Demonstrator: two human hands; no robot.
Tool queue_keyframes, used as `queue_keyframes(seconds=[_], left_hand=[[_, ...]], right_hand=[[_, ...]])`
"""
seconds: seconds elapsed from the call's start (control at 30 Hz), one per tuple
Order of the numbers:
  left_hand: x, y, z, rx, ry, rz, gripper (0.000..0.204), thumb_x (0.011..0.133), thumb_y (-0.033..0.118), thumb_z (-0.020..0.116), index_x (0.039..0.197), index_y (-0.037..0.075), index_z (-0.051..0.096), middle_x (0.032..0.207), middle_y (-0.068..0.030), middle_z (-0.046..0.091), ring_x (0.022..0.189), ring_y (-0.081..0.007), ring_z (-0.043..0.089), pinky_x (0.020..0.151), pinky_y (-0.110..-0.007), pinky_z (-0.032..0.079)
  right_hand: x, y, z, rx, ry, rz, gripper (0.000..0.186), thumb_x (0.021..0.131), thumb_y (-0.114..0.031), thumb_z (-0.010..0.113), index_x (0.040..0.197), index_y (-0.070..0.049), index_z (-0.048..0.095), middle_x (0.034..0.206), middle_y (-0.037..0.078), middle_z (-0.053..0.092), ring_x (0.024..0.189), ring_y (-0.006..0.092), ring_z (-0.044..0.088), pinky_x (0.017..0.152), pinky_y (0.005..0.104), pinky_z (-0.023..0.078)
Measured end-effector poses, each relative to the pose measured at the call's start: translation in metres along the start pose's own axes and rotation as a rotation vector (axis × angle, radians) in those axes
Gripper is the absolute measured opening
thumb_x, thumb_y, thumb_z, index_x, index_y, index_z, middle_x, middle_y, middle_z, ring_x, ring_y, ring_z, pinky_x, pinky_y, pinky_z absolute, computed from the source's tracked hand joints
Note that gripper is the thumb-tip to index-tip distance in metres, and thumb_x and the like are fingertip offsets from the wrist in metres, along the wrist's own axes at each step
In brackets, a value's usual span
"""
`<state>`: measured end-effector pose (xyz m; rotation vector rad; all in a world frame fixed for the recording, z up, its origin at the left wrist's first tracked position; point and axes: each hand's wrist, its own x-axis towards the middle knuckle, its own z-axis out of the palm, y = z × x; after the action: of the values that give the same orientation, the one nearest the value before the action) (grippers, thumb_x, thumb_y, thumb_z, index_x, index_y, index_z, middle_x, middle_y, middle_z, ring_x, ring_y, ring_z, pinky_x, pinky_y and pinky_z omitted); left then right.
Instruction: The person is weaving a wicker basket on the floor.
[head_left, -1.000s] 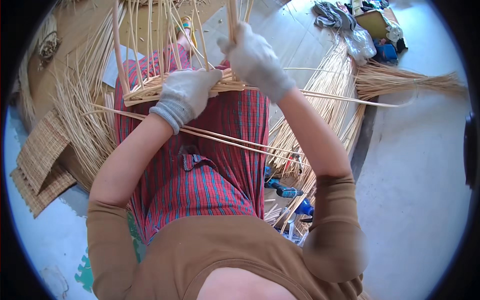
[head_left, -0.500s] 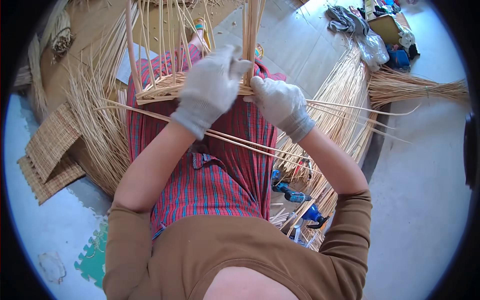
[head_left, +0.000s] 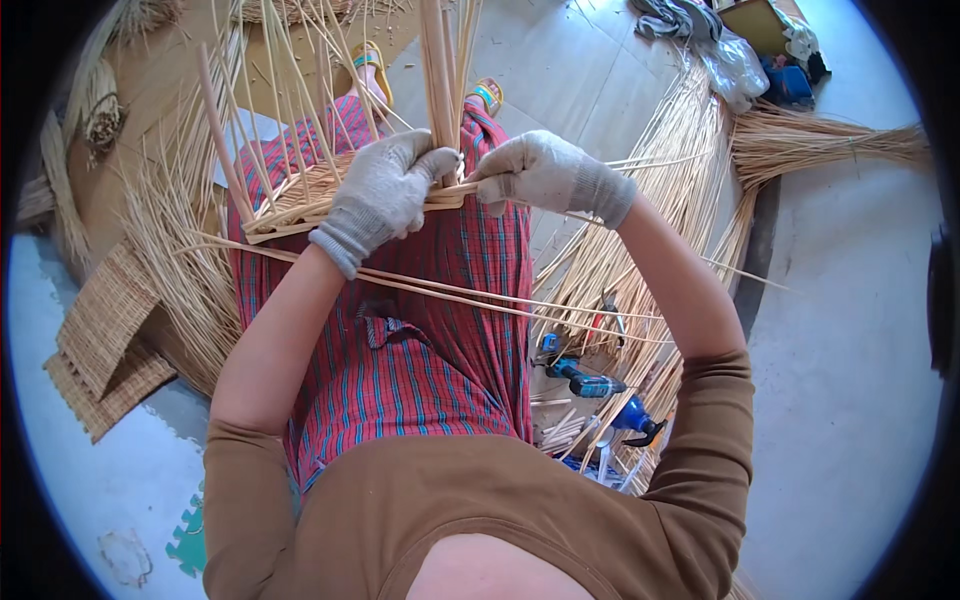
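Note:
A part-woven basket (head_left: 295, 212) rests across my lap, its pale upright stakes (head_left: 437, 80) rising from the woven edge. My left hand (head_left: 385, 190), in a whitish knit glove, is closed around the near edge beside the thick corner stakes. Just right of that corner, my gloved right hand (head_left: 530, 170) pinches pale wicker strands (head_left: 466, 189) running out from the weave. Their loose ends trail to the right past my wrist. Two longer strands (head_left: 440, 290) cross my lap below the basket.
Bundles of wicker (head_left: 660, 190) lie on the floor to my right, with a blue cordless drill (head_left: 590, 383) and a blue bottle (head_left: 633, 415) nearby. More wicker (head_left: 180, 270) and woven mats (head_left: 110, 320) are on the left. A plastic bag (head_left: 738, 70) sits at the upper right.
The basket has shifted left and tilted a little. My left hand has moved lower on the edge, while my right hand has drawn away from the corner stakes with the strands.

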<state>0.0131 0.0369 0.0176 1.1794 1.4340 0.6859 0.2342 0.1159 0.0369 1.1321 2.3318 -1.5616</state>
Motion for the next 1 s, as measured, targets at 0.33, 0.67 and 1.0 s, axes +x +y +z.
queue_keyframes(seconds=[0.33, 0.67, 1.0], left_hand=[[-0.009, -0.009, 0.000, 0.294, -0.010, 0.391, 0.040, 0.091, 0.016, 0.078, 0.124, 0.002, 0.060, 0.106, -0.0153, 0.072, 0.106, -0.0296, 0.072, 0.089, -0.042, 0.058], [-0.010, 0.008, -0.002, 0.346, -0.031, 0.214, 0.040, 0.089, 0.017, 0.078, 0.122, 0.002, 0.059, 0.110, -0.0210, 0.072, 0.110, -0.0377, 0.070, 0.095, -0.045, 0.053], [-0.031, -0.040, 0.073, -0.410, 0.395, 0.217, 0.034, 0.104, 0.014, 0.065, 0.131, 0.003, 0.049, 0.100, -0.0082, 0.057, 0.064, -0.0113, 0.061, 0.055, -0.027, 0.055]], right_hand=[[-0.029, -0.012, -0.011, -0.336, 0.169, 0.231, 0.063, 0.088, -0.027, 0.082, 0.147, -0.015, 0.061, 0.098, 0.010, 0.070, 0.093, 0.0207, 0.067, 0.088, 0.0373, 0.055], [0.076, 0.050, 0.004, -0.193, 0.540, -0.340, 0.141, 0.055, -0.025, 0.099, 0.167, -0.009, 0.016, 0.168, 0.024, 0.026, 0.157, 0.0388, 0.023, 0.129, 0.0434, 0.027], [0.056, 0.004, 0.011, -0.558, 0.617, -0.178, 0.119, 0.060, -0.029, 0.096, 0.161, -0.012, 0.037, 0.160, 0.023, 0.042, 0.147, 0.0437, 0.039, 0.122, 0.0445, 0.036]])
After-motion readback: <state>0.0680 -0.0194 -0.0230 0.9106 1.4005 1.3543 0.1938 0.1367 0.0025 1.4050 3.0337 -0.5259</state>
